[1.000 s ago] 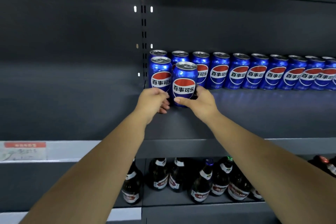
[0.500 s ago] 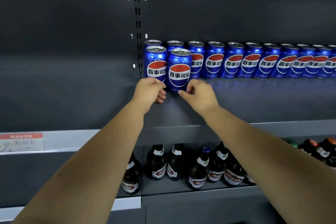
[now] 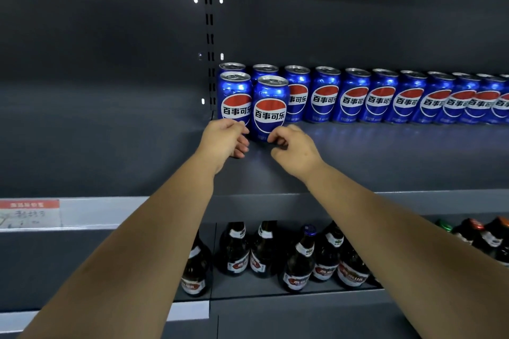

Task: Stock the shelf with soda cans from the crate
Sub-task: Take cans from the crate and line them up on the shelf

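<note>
The left hand (image 3: 224, 140) curls its fingertips at the foot of the left front can (image 3: 235, 99), and the right hand (image 3: 294, 147) does the same at the right front can (image 3: 270, 109). I cannot tell whether they pinch or merely touch. Both cans stand upright on the shelf (image 3: 385, 157), labels outward, probably starting a second row before the back row (image 3: 354, 99). No crate shows.
</note>
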`<state>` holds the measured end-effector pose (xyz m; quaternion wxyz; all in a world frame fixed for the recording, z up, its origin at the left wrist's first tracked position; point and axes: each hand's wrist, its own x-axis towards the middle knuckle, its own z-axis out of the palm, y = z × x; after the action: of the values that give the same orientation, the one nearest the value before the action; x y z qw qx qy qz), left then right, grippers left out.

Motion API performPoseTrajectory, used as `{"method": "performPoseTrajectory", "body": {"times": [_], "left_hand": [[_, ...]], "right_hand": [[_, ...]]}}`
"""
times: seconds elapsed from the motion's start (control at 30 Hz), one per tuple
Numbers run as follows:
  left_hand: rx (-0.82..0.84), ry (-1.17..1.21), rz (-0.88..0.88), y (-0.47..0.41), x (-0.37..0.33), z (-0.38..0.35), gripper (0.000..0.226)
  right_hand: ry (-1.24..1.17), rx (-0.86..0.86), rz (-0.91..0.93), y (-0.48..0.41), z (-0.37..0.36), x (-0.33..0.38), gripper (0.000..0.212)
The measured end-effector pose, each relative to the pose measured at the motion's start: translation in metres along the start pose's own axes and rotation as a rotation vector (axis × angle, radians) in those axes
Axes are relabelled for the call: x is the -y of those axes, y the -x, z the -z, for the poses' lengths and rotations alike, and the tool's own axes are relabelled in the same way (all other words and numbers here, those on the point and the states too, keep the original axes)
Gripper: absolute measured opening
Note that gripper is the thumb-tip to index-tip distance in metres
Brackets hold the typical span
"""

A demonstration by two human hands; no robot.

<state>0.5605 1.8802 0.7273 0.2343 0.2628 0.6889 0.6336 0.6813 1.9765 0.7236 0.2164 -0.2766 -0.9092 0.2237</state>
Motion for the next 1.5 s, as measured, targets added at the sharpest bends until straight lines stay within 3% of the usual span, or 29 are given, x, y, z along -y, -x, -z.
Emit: {"method": "performPoseTrajectory", "body": {"times": [0.17, 0.5, 1.23, 1.5], "left_hand": [[-0.008, -0.006, 0.002, 0.0003, -0.0004, -0.0003, 0.026], [-0.028, 0.031, 0.014, 0.0016, -0.0025, -0.0004, 0.027], [-0.037, 0.040, 0.026, 0.0006, -0.0026, 0.0008, 0.026], [-0.125, 0.073, -0.027, -0.0016, -0.0027, 0.0031, 0.015]], "right_hand": [[0.069, 0.082, -0.005, -0.0018, -0.0006, 0.0014, 0.046], [-0.027, 0.027, -0.059, -0.0045, -0.0012, -0.0011, 0.039], [-0.173, -0.001, -0.187, -0.0053, 0.0010, -0.0008, 0.051], [-0.340, -0.032, -0.179, 0.0000, 0.0032, 0.0012, 0.069]]}}
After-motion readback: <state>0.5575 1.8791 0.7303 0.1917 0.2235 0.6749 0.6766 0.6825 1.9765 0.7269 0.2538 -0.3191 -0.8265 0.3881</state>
